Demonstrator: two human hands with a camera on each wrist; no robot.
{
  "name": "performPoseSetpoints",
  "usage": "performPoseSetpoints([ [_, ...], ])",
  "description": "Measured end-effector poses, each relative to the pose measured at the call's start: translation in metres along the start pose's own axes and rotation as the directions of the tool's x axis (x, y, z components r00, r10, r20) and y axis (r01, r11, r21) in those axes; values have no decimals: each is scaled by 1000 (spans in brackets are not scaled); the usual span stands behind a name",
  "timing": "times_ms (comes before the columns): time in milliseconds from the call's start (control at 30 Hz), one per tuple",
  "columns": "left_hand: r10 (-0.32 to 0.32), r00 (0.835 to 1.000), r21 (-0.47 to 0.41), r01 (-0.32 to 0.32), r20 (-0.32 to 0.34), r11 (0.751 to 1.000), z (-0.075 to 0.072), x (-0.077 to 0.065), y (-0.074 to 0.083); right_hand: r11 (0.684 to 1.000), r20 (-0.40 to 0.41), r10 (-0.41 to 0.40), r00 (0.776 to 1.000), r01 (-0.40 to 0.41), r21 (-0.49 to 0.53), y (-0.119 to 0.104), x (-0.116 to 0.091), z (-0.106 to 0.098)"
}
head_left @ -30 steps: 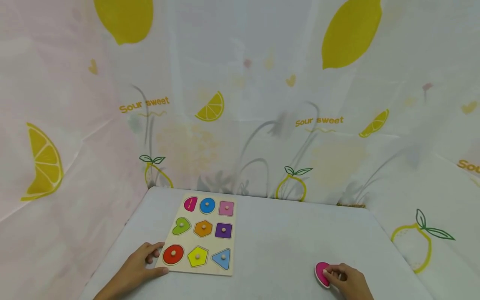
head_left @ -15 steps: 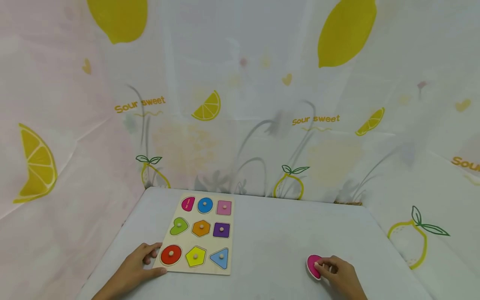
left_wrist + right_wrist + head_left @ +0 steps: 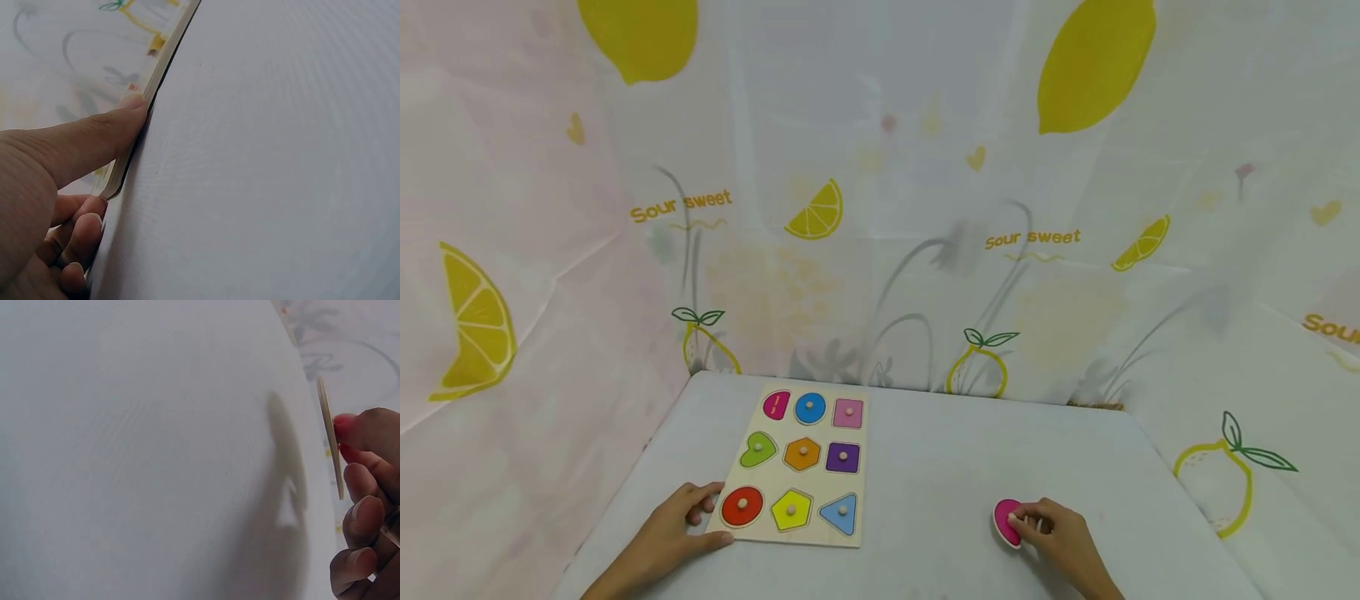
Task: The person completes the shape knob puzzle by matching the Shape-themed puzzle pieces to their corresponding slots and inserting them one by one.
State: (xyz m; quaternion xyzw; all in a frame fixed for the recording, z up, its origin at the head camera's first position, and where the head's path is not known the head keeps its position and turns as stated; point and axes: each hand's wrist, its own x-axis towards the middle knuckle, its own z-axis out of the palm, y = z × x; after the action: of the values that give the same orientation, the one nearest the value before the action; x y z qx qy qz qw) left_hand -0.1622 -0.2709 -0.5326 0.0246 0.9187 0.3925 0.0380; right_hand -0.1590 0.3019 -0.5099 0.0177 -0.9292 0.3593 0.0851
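A wooden peg puzzle board (image 3: 823, 479) lies on the left side of the table, holding coloured shapes with round knobs. My left hand (image 3: 673, 531) grips its near left corner; in the left wrist view the thumb (image 3: 94, 137) presses the front edge and the fingers are curled beside the corner. Between its fingertips my right hand (image 3: 1060, 537) pinches the knob of a magenta puzzle piece (image 3: 1002, 527) with a rounded outline, tilted above the table. Seen edge-on in the right wrist view, the piece (image 3: 329, 434) is thin. A knobless magenta half-round recess (image 3: 777, 406) is at the board's far left.
White cloth covers the table (image 3: 940, 467), with a stretch of it between board and right hand. A lemon-patterned curtain (image 3: 880, 275) stands along the back and both sides.
My right hand has carried the magenta piece leftward and slightly away from me, towards the board. The left hand keeps its grip on the board corner. The head view has shifted slightly.
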Motion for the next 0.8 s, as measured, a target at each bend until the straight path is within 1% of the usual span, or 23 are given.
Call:
performPoseSetpoints([
  [100, 8, 1000, 2, -8, -4, 1000, -1, -1, 0, 1000, -1, -17, 1000, 17, 13, -3, 4, 4],
  [233, -2, 1000, 2, 2, -4, 1000, -2, -3, 1, 999, 6, -34, 999, 34, 18, -9, 9, 9],
  [400, -28, 1000, 6, 28, -10, 1000, -3, -1, 5, 993, 1, -113, 994, 113, 30, -18, 18, 12],
  [467, -25, 1000, 1, 25, -10, 1000, -3, -1, 6, 990, -6, -138, 990, 138, 27, -21, 22, 13],
  [533, -20, 1000, -4, 20, -9, 1000, -3, -1, 7, 989, -3, -146, 989, 146, 28, -24, 26, 14],
  [733, -30, 1000, -23, 30, -1, 999, -2, -2, 6, 986, 29, -166, 986, 165, 41, -32, 36, 20],
  [800, -21, 1000, -27, 21, 0, 999, -1, -1, 5, 985, 37, -169, 985, 167, 49, -36, 39, 23],
])
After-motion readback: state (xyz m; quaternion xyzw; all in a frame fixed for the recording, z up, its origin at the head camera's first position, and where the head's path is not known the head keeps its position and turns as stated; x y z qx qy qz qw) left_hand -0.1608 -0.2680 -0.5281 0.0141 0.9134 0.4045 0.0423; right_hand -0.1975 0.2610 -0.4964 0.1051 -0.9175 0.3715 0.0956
